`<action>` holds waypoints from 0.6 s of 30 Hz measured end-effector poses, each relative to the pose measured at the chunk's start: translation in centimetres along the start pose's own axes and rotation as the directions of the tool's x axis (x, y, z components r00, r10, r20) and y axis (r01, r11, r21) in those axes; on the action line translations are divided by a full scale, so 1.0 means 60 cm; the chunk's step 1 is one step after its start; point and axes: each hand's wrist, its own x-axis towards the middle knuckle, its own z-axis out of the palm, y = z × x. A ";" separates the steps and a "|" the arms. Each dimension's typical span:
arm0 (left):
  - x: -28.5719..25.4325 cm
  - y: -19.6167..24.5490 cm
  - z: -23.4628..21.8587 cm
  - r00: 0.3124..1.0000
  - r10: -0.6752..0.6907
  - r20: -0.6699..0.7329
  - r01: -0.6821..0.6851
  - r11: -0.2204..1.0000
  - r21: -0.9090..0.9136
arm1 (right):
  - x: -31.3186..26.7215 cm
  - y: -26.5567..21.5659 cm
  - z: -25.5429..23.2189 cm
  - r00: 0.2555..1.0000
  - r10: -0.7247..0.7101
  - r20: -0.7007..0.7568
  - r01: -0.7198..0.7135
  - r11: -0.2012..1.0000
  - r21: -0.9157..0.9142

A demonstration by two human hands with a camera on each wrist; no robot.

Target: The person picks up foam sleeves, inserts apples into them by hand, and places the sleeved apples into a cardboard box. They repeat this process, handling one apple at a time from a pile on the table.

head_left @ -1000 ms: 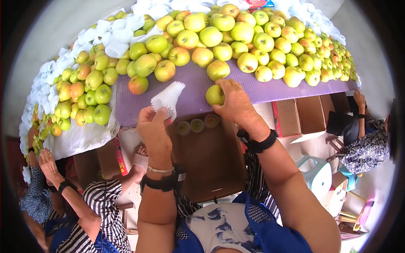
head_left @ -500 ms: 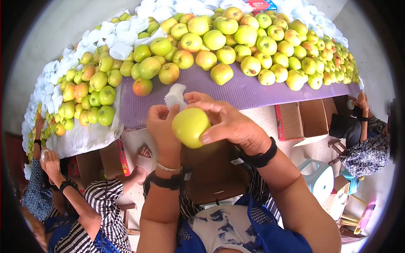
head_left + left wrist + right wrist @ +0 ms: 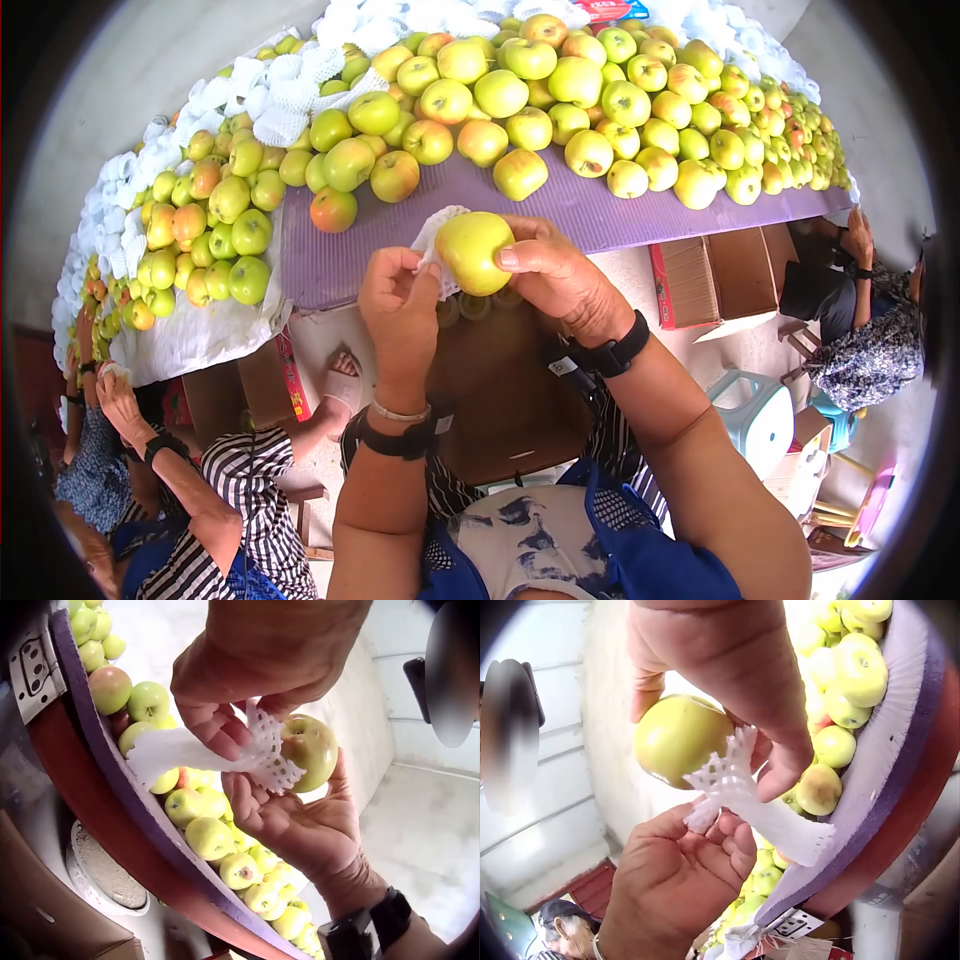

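Note:
My right hand [image 3: 565, 280] holds a yellow-green apple [image 3: 474, 254] between thumb and fingers, in front of the table edge. Pinched in my left hand [image 3: 395, 315] is a white foam fruit net [image 3: 184, 750], its mouth spread wide. The left wrist view shows the net's lattice edge right against the apple, with the rest of the net trailing away as a narrow sleeve. In the right wrist view, fingers of both hands are at the net's mouth, and the apple's body is outside it.
Loose apples [image 3: 500, 92] are heaped on the purple-covered table [image 3: 420, 218], with white foam nets [image 3: 283, 122] behind and to the left. Below my hands stands a cardboard box [image 3: 500, 400] with netted apples inside. Other people sit on both sides; a pale stool [image 3: 750, 425] stands at right.
My right hand has taken the apple from the table edge toward me, then up against the net. The left hand has moved right, and the net's mouth now meets the apple.

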 end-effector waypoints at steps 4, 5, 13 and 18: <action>-0.001 0.023 0.012 0.991 -0.129 -0.028 0.123 0.981 -0.152 | 0.001 0.005 -0.003 1.000 0.020 -0.015 -0.023 0.986 -0.166; -0.001 0.024 0.013 0.987 -0.156 -0.029 0.147 0.967 -0.207 | 0.001 0.004 -0.001 0.999 0.033 -0.010 -0.034 0.981 -0.190; -0.010 0.014 0.004 0.988 0.148 0.034 -0.150 0.987 0.065 | 0.005 0.006 0.000 0.991 -0.006 -0.135 -0.034 0.957 -0.288; -0.023 0.015 0.009 0.995 0.085 0.050 -0.087 0.995 0.042 | 0.010 0.017 0.000 0.966 -0.117 -0.232 0.056 0.965 -0.255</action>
